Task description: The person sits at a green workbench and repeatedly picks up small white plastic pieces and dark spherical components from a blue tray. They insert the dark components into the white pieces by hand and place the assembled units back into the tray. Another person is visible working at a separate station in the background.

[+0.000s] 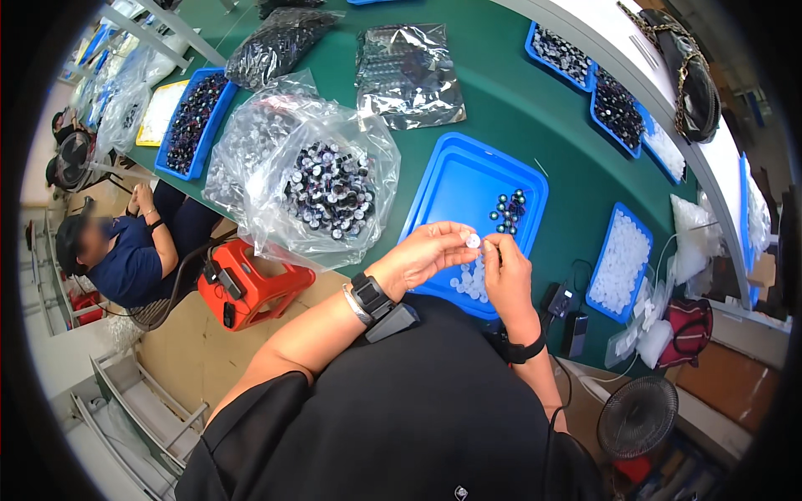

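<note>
My left hand (426, 255) pinches a small round whitish piece (474, 240) between thumb and fingertips. Close against its right side, my right hand (508, 271) has its thumb and forefinger pressed together; what they hold, if anything, is too small to make out. Both hands are over the near part of a blue tray (447, 179). In that tray, dark shiny balls (508, 210) lie toward the right, and small translucent white pieces (470, 280) lie at the near end, partly hidden by my hands.
Left of the tray, an open clear bag (330, 192) holds many dark pieces with clear tops. Blue trays of dark pieces (194, 125) and white pieces (620, 263) stand to either side on the green table (493, 83). A seated person (134, 250) is at left, beside a red stool (251, 284).
</note>
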Available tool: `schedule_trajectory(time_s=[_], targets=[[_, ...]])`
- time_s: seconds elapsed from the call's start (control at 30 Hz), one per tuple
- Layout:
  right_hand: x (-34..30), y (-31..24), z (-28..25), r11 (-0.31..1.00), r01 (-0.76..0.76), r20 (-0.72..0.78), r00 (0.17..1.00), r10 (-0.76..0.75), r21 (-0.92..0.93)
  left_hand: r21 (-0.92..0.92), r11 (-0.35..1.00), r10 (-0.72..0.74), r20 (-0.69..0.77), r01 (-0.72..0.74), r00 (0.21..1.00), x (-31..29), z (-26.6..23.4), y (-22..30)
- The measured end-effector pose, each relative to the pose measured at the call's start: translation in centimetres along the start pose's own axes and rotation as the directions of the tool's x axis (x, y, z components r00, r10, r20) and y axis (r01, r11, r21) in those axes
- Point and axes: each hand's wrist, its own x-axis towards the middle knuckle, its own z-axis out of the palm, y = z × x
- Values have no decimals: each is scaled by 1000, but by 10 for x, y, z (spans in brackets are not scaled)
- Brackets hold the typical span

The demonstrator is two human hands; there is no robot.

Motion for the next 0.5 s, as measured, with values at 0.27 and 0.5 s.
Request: schedule_trajectory(time_s=[0.27,0.5], targets=[[3,-19,-7,994,-46,-58,997,52,96,-59,998,23,23,-22,999,-4,-1,2],[0,-11,-5,996,83,-162,983,-84,-13,-127,992,-9,22,11,1000,-3,0,-3]])
